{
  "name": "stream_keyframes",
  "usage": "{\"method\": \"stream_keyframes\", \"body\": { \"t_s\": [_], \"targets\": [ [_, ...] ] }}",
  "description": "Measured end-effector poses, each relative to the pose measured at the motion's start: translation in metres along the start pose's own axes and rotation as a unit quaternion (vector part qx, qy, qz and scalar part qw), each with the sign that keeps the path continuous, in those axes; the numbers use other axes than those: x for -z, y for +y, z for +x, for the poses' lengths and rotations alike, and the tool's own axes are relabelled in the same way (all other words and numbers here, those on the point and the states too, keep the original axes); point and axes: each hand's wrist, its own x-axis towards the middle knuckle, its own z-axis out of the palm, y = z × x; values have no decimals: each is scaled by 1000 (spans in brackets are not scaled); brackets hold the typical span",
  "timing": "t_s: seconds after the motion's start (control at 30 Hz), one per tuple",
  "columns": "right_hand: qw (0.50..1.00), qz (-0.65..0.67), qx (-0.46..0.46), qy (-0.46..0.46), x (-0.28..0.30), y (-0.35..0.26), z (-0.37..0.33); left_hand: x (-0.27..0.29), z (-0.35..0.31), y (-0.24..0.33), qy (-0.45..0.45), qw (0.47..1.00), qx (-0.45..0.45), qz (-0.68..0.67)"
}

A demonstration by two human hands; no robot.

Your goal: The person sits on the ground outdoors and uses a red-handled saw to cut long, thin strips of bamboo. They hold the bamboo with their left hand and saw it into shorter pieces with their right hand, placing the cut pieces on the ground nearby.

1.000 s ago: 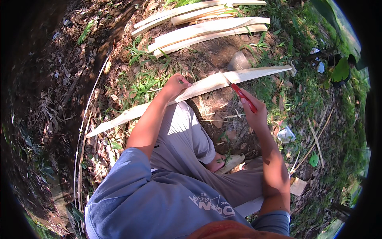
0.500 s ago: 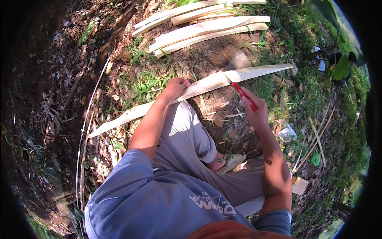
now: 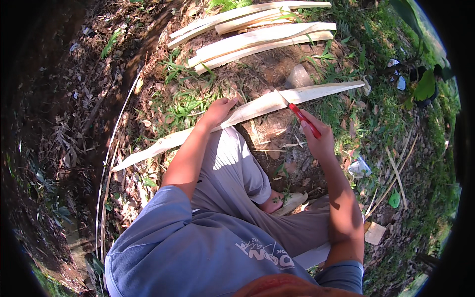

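Note:
A long pale wooden strip [image 3: 262, 105] lies slantwise across my raised knee, its narrow left end lower and nearer than its right end. On the strip left of its middle, my left hand [image 3: 217, 112] is closed around the far edge; some fingertips are hidden. A knife with a red handle [image 3: 306, 121] is gripped in my right hand [image 3: 319, 141]. Its thin blade lies across the strip, right of my left hand, pointing up and left. Whether the edge cuts into the wood cannot be made out.
Several similar pale strips [image 3: 267, 38] lie on the ground beyond. A pale stone-like lump [image 3: 299, 77] sits just past the strip. Thin sticks [image 3: 396, 173] and a crumpled white wrapper [image 3: 359, 168] are at right. Long thin canes [image 3: 110, 163] run along the left. A small wood block [image 3: 374, 233] lies near my right elbow.
The view has shifted slightly. My left fingers look a little straighter at the strip's far edge. Knife and right hand stay at nearly the same place on the strip.

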Motion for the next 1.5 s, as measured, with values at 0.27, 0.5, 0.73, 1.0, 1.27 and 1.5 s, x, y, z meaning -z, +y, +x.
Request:
{"method": "stream_keyframes", "body": {
  "t_s": [0.27, 0.5, 0.73, 1.0, 1.27, 1.5],
  "targets": [
    [1000, 11, 17, -15, -14, 2, 2, -1, -19, 0, 78, 954, -205, 202],
    [998, 45, -24, -22, -8, 18, 0, -11, 3, 0, 1, 965, -184, 187],
    [996, 82, -28, -14, -11, 24, 1, -33, 33, -26, 73, 958, -221, 165],
    [999, -34, -13, 3, 2, 26, -14, -47, 24, -17, 137, 847, -286, 428],
    [996, -82, 4, 37, 2, 19, -10, -24, -5, -9, 257, 932, -246, -66],
    [994, 67, -73, 37, -1, 22, -2, 76, -24, -38, 163, 935, -70, -307]
  ]
}}
